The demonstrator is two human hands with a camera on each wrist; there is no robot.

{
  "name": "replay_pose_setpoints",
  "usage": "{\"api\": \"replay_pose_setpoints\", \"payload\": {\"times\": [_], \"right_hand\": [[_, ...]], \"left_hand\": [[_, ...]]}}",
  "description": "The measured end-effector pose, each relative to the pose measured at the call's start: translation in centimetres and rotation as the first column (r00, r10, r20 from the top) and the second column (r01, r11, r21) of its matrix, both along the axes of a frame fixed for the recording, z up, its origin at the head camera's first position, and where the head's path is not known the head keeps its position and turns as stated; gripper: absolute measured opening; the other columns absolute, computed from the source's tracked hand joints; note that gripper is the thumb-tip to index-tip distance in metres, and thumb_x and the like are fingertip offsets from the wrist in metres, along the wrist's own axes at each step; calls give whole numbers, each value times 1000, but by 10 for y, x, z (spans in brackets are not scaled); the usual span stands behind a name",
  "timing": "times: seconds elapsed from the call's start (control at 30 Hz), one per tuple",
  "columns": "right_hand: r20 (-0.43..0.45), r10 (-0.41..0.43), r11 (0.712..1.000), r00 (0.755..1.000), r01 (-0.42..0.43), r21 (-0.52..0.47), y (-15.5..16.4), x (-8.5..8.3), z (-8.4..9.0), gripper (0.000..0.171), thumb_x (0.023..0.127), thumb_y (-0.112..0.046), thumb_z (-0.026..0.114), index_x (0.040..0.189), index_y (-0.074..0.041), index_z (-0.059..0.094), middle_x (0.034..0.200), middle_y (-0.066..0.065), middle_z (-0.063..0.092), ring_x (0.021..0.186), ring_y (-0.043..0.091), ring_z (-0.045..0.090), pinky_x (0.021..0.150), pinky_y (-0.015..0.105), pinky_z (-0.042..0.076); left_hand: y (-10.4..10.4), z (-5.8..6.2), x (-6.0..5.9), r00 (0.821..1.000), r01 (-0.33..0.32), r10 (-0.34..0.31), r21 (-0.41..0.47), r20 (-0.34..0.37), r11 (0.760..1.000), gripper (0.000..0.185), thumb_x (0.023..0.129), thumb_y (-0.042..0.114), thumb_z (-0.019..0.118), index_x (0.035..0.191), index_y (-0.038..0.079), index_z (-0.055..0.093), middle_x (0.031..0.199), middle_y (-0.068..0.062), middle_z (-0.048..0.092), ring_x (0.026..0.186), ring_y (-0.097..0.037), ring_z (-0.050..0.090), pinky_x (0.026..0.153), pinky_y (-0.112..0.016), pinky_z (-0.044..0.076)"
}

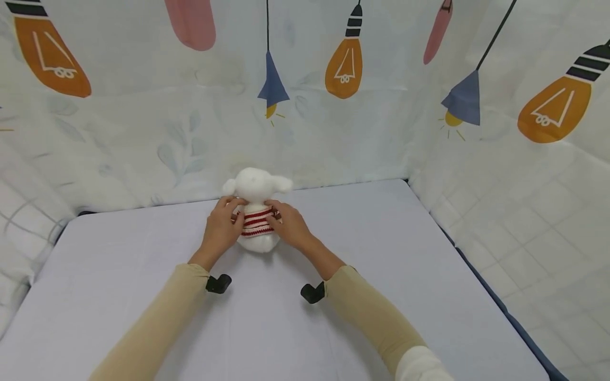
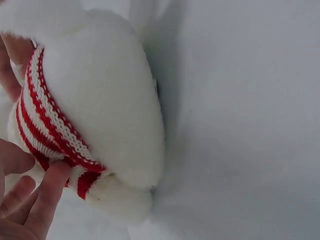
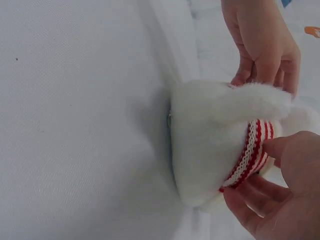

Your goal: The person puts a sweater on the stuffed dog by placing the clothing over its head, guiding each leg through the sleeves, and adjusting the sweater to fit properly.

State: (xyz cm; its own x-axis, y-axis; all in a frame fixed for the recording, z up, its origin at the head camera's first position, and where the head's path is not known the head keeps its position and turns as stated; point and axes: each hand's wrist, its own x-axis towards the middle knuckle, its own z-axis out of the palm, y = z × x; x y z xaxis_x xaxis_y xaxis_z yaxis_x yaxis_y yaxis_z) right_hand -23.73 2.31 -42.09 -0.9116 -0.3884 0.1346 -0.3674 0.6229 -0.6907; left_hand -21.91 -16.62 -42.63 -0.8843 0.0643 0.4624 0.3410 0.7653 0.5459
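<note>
A white plush toy (image 1: 257, 209) with floppy ears and a red-and-white striped knitted sweater (image 1: 256, 222) sits upright at the back middle of the pale table (image 1: 143, 275). My left hand (image 1: 223, 226) pinches the sweater's hem on the toy's left side; its fingertips (image 2: 55, 172) press the striped knit (image 2: 47, 125). My right hand (image 1: 288, 225) pinches the sweater on the right side, thumb and fingers (image 3: 277, 150) on the striped edge (image 3: 250, 152). The toy's fluffy bottom (image 3: 205, 145) faces the right wrist camera. The left hand (image 3: 262, 45) also shows behind the toy there.
A cloth backdrop (image 1: 333, 106) printed with light bulbs and lamps rises right behind the toy and along the right side. The table's right edge (image 1: 481, 280) is dark. Small black wrist mounts (image 1: 218, 283) (image 1: 312, 292) hang below both sleeves.
</note>
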Motion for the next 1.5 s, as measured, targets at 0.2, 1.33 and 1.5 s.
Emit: {"api": "replay_pose_setpoints", "payload": {"times": [0.2, 1.33, 1.5], "right_hand": [[57, -42, 996, 997, 37, 82, -11, 3, -6, 76, 87, -43, 69, 148, -17, 33, 140, 6, 50, 121, 19, 53, 98, 36, 48], [-216, 29, 959, 976, 34, 283, -11, -28, 12, 11, 89, -22, 66, 90, -19, 55, 93, -5, 56, 68, 11, 49, 55, 23, 36], [-315, 45, 971, 948, 33, 239, -8, -23, 8, 12, 88, -16, 64, 89, -17, 52, 77, -3, 55, 62, 10, 47, 53, 22, 32]], "left_hand": [[-8, 4, -6, 1000, 20, -21, -50, -9, 999, 8, 93, 8, 60, 99, 4, 61, 109, -13, 59, 76, -28, 64, 63, -42, 52], [9, 1, 1, 938, -38, 35, 1, 346, 999, 87, 83, 46, 72, 142, 0, 28, 141, -23, 35, 114, -43, 52, 90, -56, 46], [10, 2, 3, 930, -30, 32, -10, 367, 1000, 86, 85, 43, 70, 144, 0, 25, 145, -23, 32, 118, -45, 50, 92, -57, 45]]}}
